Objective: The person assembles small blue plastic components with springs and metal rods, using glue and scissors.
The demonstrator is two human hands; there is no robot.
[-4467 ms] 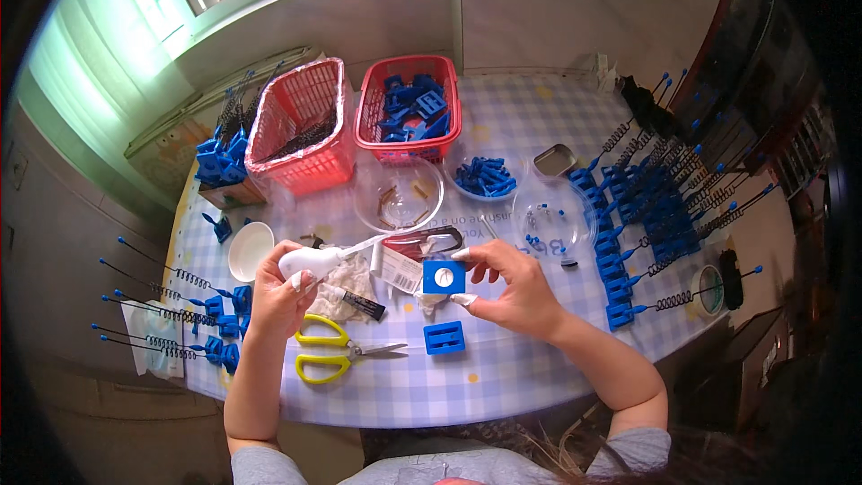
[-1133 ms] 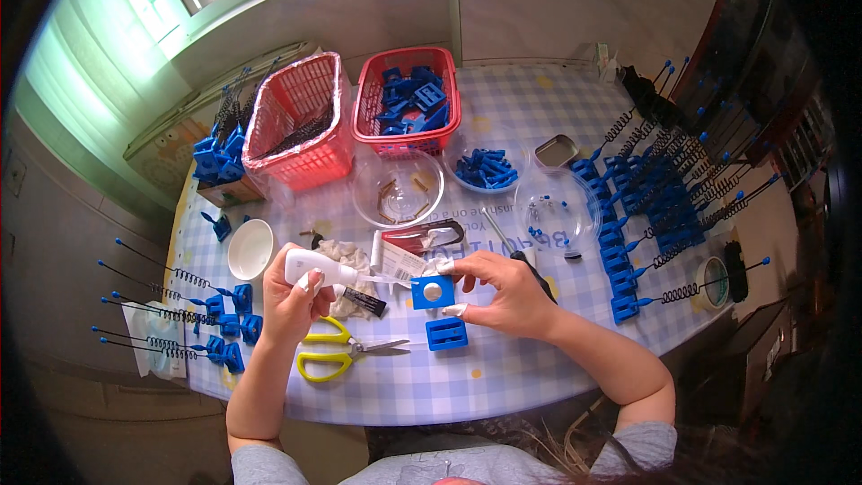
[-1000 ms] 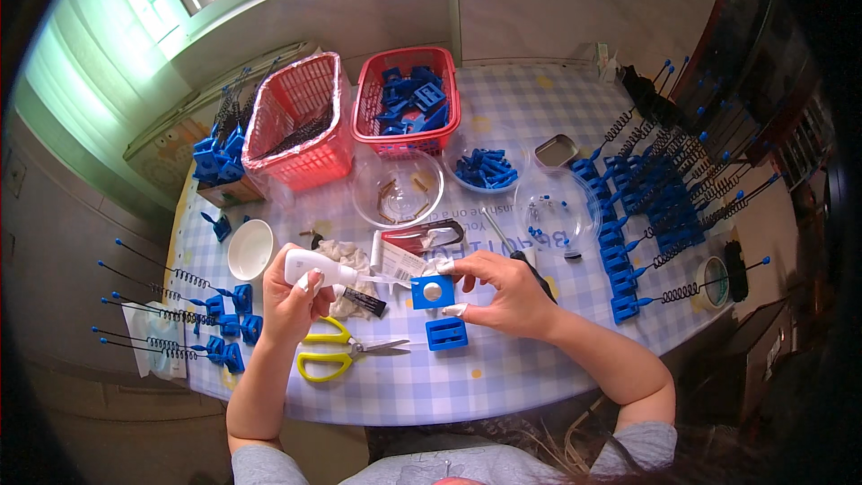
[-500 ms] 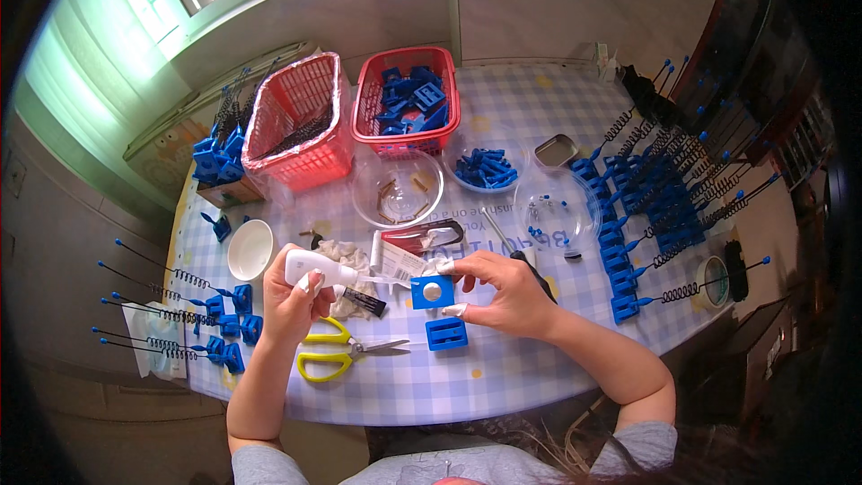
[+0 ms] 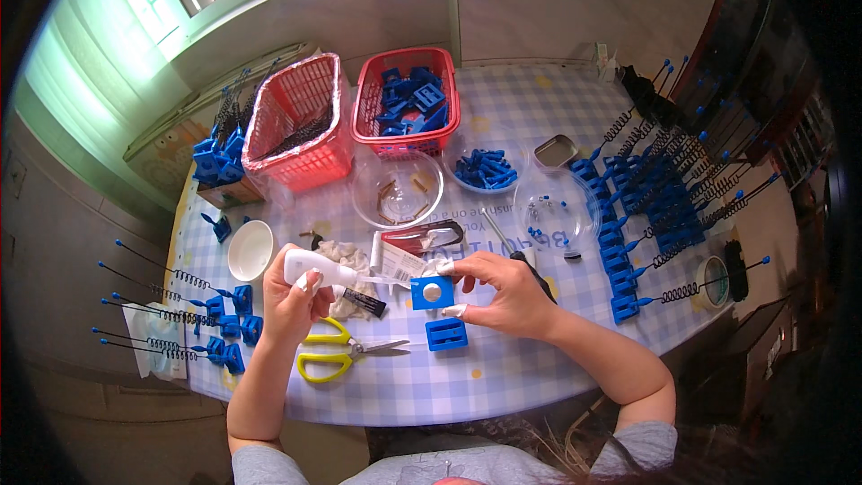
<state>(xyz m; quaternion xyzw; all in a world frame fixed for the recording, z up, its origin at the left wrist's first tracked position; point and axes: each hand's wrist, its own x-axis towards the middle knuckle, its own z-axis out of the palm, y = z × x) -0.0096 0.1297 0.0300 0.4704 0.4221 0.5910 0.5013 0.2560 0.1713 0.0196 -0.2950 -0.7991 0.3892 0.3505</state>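
1. Pale checked tablecloth, on which yellow-handled scissors are laid; all places are given relative to these scissors.
2. Beyond the scissors' handles, a white squeeze bottle is grasped by the left hand, its thin nozzle being pointed rightward.
3. Beyond and to the right of the scissors' tips, a blue square piece marked by a round white spot is pinched at its edges by the right hand.
4. Just beside the scissors' tips, a slotted blue block is held by neither hand.
5. Nozzle end is seen close to the blue square piece's left edge; whether contact is made cannot be told, nor can any liquid be made out.
6. Step in hand, as judged: adhesive or a similar fluid is apparently being applied to the square piece.
7. Next move, as judged: a steady piece, precise aim and light squeezing are called for, so that excess is avoided.
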